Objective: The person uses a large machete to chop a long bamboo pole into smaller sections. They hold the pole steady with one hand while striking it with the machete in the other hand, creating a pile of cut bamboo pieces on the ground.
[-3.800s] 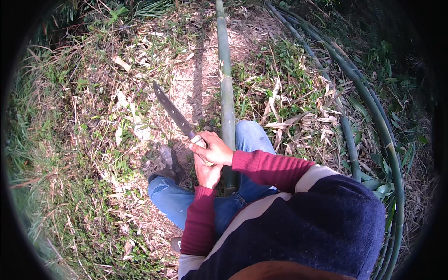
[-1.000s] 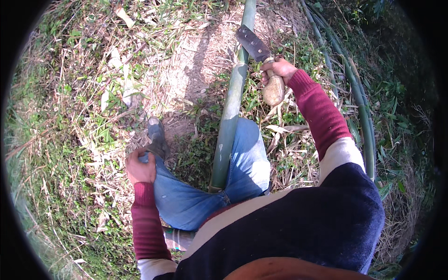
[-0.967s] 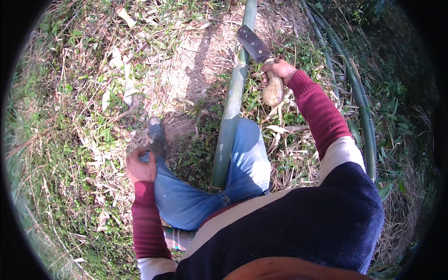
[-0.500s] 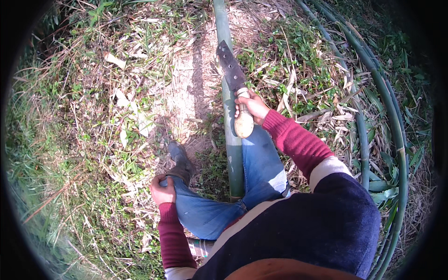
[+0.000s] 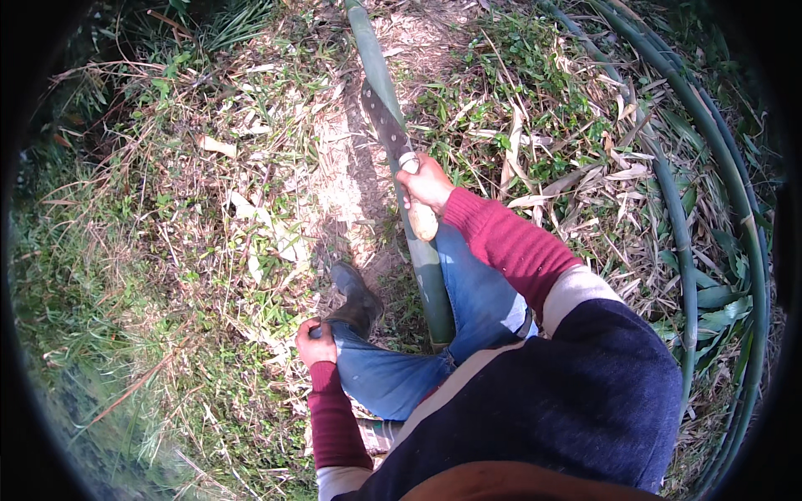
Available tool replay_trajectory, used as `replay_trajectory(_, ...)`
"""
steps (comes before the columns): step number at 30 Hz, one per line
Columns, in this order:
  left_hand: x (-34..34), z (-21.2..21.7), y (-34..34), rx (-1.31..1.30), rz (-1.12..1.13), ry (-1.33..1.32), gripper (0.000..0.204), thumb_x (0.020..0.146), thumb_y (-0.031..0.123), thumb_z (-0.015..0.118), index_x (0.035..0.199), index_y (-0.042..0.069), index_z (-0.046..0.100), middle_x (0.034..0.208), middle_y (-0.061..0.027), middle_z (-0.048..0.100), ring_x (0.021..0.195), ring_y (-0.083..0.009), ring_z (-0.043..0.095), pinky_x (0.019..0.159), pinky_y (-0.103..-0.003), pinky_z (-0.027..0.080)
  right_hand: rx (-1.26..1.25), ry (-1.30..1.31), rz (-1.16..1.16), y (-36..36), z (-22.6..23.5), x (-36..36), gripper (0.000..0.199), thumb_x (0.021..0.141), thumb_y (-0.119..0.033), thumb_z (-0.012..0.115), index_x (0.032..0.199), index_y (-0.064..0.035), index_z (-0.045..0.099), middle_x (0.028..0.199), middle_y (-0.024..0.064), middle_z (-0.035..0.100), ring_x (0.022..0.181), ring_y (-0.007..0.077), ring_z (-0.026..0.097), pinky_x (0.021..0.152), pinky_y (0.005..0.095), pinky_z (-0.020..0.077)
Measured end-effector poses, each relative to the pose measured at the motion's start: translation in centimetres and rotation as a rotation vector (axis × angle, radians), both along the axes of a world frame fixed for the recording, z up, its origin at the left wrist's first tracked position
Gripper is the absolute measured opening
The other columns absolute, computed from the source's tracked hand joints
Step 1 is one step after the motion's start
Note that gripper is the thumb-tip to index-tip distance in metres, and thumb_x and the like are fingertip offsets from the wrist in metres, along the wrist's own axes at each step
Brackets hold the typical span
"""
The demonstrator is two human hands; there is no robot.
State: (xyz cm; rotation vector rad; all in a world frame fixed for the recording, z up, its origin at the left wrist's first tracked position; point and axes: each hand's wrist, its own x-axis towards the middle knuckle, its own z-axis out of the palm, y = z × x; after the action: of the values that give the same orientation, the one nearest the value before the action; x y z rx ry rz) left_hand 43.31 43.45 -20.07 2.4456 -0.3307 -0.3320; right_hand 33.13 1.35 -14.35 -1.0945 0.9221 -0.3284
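Note:
My right hand (image 5: 428,182) is closed around the pale, rounded handle of a machete (image 5: 384,123). Its dark, broad blade has a row of small holes and lies along the left side of a green bamboo pole (image 5: 374,54), tip pointing away from me. The pole runs from far ahead back between my legs, its near end by my right thigh. Whether the edge bites into the bamboo I cannot tell. On my bent left knee rests my left hand (image 5: 317,342), holding no tool, thumb apart from the fingers, which are partly hidden.
Several long green bamboo poles (image 5: 723,142) curve along the right side. Dry leaves and grass cover the ground, with a trodden strip of bare earth (image 5: 338,159) left of the pole. A short pale piece (image 5: 217,146) lies at the far left. My left boot (image 5: 355,296) stands beside the pole.
The view has shifted, so the bamboo pole now slants to the upper left. My right hand and the machete have moved left, and the blade is seen more edge-on. My left hand stays on the knee.

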Motion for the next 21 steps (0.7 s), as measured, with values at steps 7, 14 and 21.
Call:
replay_trajectory(7, -0.7, 0.0, 2.3, -0.021, -0.023, -0.028, 0.018, 0.080, 0.022, 0.073, 0.089, 0.007, 0.072, 0.092, -0.0134, 0.073, 0.088, -0.0314, 0.069, 0.085, -0.040, 0.052, -0.695, -0.433, -0.333, -8.7, 14.5, -0.9, 0.026, 0.094, -0.010, 0.066, 0.111, 0.0011, 0.049, 0.074, 0.0063, 0.061, 0.055, 0.0148, 0.062, 0.050, 0.0316, 0.0551)
replay_trajectory(14, -1.4, 1.1, 0.8, 0.152, -0.017, 0.008, 0.021, 0.081, 0.028, 0.072, 0.093, 0.011, 0.073, 0.102, -0.0116, 0.072, 0.104, -0.0319, 0.062, 0.094, -0.043, 0.048, -0.267, 0.335, -0.012, 4.9, 1.7, -0.7, 0.009, 0.089, -0.002, 0.060, 0.097, 0.0003, 0.055, 0.077, 0.0092, 0.060, 0.054, 0.0190, 0.061, 0.049, 0.0341, 0.0540)
replay_trajectory(21, -2.2, 1.8, 2.3, 0.210, 0.124, -0.040, 0.022, 0.079, 0.028, 0.072, 0.094, 0.011, 0.073, 0.103, -0.0115, 0.071, 0.105, -0.0327, 0.060, 0.099, -0.042, 0.046, -0.304, -0.143, -0.162, -3.4, 10.9, 2.2, 0.017, 0.086, -0.004, 0.065, 0.099, 0.0036, 0.056, 0.072, 0.0083, 0.060, 0.051, 0.0174, 0.059, 0.046, 0.0351, 0.0530)
